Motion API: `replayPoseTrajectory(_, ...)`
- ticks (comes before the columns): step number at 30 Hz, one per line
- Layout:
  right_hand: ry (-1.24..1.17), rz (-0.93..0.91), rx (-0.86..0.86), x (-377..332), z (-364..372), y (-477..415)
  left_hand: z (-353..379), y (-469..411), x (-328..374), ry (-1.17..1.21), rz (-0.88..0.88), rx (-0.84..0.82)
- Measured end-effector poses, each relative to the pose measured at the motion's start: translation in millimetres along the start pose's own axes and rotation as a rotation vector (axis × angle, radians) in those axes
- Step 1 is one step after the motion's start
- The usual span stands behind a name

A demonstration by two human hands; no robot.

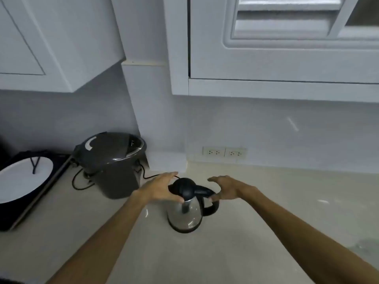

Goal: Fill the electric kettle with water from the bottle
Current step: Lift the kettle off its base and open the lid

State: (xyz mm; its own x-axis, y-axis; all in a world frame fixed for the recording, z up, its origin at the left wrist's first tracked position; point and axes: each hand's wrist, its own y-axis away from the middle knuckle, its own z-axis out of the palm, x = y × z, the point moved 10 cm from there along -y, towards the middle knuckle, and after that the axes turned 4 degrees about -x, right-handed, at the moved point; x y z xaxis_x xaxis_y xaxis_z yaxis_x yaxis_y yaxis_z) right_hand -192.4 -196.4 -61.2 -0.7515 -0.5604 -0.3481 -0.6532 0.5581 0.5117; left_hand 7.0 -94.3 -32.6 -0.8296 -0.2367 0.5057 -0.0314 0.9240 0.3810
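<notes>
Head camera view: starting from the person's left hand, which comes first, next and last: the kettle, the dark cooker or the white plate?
From the left hand:
1. Kettle: right at the fingers, centre of the counter.
2. Dark cooker: just behind and to the left.
3. White plate: far left edge, on a dark tray.

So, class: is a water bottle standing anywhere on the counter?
No, the counter shows only the kettle, a rice cooker and a covered pan.

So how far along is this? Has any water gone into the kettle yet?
Barely started, it seems. Done: the kettle stands on the counter. In hand: the left hand is at its black lid, the right hand by the handle; the lid looks closed. Left: opening it and pouring, and no bottle is in view.
</notes>
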Motion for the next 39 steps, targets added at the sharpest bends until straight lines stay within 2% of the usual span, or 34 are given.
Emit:
replayPoseTrajectory(5,-0.12,-0.049,0.026,-5.4,28.2,-10.1,23.5,-20.9,-7.9,0.066,0.066,0.009)
replayPoseTrajectory(12,-0.298,-0.027,0.228,-1.5,37.9,-10.2,41.3,-15.9,-63.2,0.39,-0.01,0.132)
replayPoseTrajectory(19,-0.434,0.014,0.399,-1.3,41.2,-5.7,48.8,-23.6,-69.2,0.482,0.059,0.163)
replayPoseTrajectory(24,-0.509,0.029,0.501,2.2,35.6,8.9,40.1,-29.2,-58.3,0.527,0.102,0.172)
replayPoseTrajectory(31,-0.479,0.001,0.661,13.0,-1.3,64.6,13.7,-24.1,-6.5,0.435,0.261,0.2)
replayPoseTrajectory(39,-0.482,0.11,0.692,64.1,10.8,128.4,53.1,-28.0,69.9,0.363,0.388,0.105)
